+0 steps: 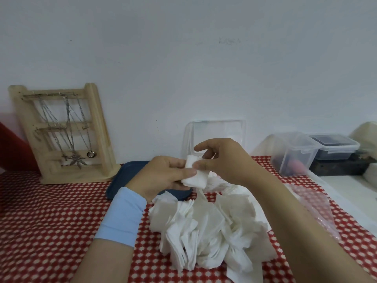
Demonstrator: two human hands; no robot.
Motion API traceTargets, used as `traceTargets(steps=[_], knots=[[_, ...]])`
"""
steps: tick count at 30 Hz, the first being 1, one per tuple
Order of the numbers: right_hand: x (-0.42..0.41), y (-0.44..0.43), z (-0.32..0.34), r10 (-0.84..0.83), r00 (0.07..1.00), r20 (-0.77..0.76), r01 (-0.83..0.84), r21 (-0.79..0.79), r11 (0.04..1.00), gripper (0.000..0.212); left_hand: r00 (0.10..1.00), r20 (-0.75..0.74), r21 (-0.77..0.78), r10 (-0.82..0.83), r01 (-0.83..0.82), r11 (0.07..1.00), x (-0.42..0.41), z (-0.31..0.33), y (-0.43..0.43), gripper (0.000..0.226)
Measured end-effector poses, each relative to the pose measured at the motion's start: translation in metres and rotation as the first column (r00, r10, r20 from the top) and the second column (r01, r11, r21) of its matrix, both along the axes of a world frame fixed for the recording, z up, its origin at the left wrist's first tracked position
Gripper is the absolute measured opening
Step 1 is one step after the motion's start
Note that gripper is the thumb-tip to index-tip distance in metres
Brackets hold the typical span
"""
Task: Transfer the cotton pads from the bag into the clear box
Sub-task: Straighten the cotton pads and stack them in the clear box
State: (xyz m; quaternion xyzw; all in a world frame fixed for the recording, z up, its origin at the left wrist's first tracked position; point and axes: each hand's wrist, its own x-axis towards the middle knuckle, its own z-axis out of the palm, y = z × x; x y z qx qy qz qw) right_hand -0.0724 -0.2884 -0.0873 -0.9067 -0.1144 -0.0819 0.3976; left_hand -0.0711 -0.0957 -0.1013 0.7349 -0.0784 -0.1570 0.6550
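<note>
A small stack of white cotton pads is held above the table between both hands. My left hand grips it from the left and my right hand pinches its top edge. Below them a loose pile of white cotton pads lies spread on the red patterned tablecloth. The clear box stands behind my hands near the wall with its lid raised. A crumpled clear plastic bag lies to the right of the pile.
A wooden jewellery stand with hanging necklaces leans at the back left. A dark blue tray lies behind my left hand. At the back right stand a clear lidded container and a dark-filled container.
</note>
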Motion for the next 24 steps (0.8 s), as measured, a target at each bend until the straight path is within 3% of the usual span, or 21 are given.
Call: traceTargets(steps=[3, 8, 12, 15, 19, 24], knots=[[-0.003, 0.003, 0.002, -0.11, 0.993, -0.045, 0.106, -0.083, 0.991, 0.032, 0.993, 0.047, 0.145, 0.108, -0.114, 0.983, 0.008, -0.007, 0.012, 0.026], [-0.014, 0.017, -0.009, -0.168, 0.964, -0.204, 0.033, -0.54, 0.841, 0.047, 0.946, 0.099, 0.02, 0.31, -0.314, 0.949, 0.015, -0.011, 0.027, 0.013], [-0.011, 0.029, -0.024, -0.161, 0.958, -0.237, -0.019, -0.614, 0.789, 0.039, 0.937, 0.119, -0.031, 0.33, -0.328, 0.944, 0.014, -0.009, 0.023, 0.013], [-0.01, 0.026, -0.017, -0.131, 0.959, -0.25, -0.014, -0.506, 0.862, 0.03, 0.944, 0.121, -0.018, 0.307, -0.307, 0.951, 0.014, -0.011, 0.019, 0.012], [-0.012, 0.011, 0.004, -0.084, 0.96, -0.265, 0.048, -0.139, 0.989, 0.026, 0.938, 0.133, -0.015, 0.319, -0.32, 0.947, 0.017, -0.013, 0.019, 0.011], [-0.014, -0.002, 0.011, -0.038, 0.968, -0.247, 0.084, 0.179, 0.98, 0.014, 0.935, 0.145, 0.0, 0.324, -0.327, 0.945, 0.017, -0.015, 0.017, 0.009]])
